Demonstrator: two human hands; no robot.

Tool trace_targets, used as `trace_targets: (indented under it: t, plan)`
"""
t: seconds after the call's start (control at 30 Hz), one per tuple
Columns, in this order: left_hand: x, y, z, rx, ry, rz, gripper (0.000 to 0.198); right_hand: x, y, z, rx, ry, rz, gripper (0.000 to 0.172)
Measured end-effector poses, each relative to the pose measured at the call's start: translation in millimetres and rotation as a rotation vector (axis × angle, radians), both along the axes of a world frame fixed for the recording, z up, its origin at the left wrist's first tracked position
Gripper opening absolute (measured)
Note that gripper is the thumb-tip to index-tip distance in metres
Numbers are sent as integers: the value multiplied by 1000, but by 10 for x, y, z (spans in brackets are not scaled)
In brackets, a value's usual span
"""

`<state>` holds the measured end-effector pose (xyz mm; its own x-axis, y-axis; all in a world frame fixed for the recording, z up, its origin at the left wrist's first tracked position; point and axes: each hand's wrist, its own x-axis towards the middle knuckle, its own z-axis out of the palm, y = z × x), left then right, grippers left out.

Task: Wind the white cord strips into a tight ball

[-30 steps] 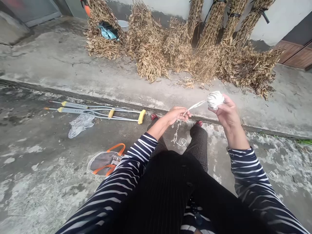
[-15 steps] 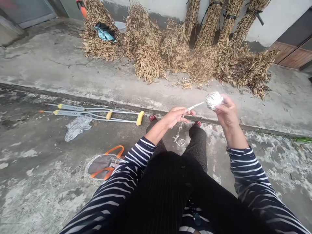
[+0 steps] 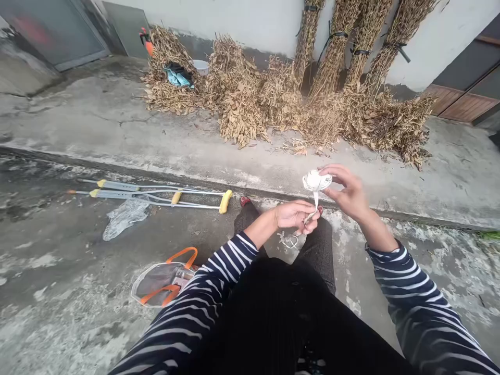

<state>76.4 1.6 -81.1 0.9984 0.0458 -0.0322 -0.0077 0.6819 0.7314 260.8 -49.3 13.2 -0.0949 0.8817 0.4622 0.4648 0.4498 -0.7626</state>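
A white ball of wound strip [image 3: 315,180] is gripped at its right side between the thumb and fingers of my right hand [image 3: 346,191]. From the ball a flat white strip [image 3: 316,200] runs down to my left hand [image 3: 297,214], whose fingers are closed on it. The two hands are close together, with the ball above the left fingertips. Loose white strip [image 3: 288,240] lies in curls on the ground below, between my legs.
Metal crutches [image 3: 164,198] with yellow pads and a clear plastic bag [image 3: 125,214] lie at left. Nearer is a bag with orange handles [image 3: 156,284]. Dry plant bundles [image 3: 242,104] line the wall beyond a concrete step [image 3: 128,151].
My right hand and the ball have moved left and slightly down, closer to my left hand. My left hand has shifted right and down. The strip between them now hangs steeply. The view has tilted upward.
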Motion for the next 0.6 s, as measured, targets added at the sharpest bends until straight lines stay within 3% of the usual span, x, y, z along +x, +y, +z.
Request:
trace_targets:
  t: [0.1, 0.23, 0.4, 0.5, 0.6]
  plan:
    - [-58, -16, 182, 38, -21, 7, 34, 26, 76, -118, 98, -162, -66, 26]
    - [-169, -12, 369, 11, -26, 125, 36, 37, 173, -307, 201, -284, -77, 22]
    - [-259, -37, 615, 6, 24, 478, 33, 78, 167, -551, 116, -298, -23, 25]
    - [-273, -26, 774, 113, 70, 710, 38, 126, 100, -681, 67, -250, -35, 33]
    - [-249, 67, 906, 237, 66, 863, 39, 138, -5, -756, -14, -238, 9, 37]
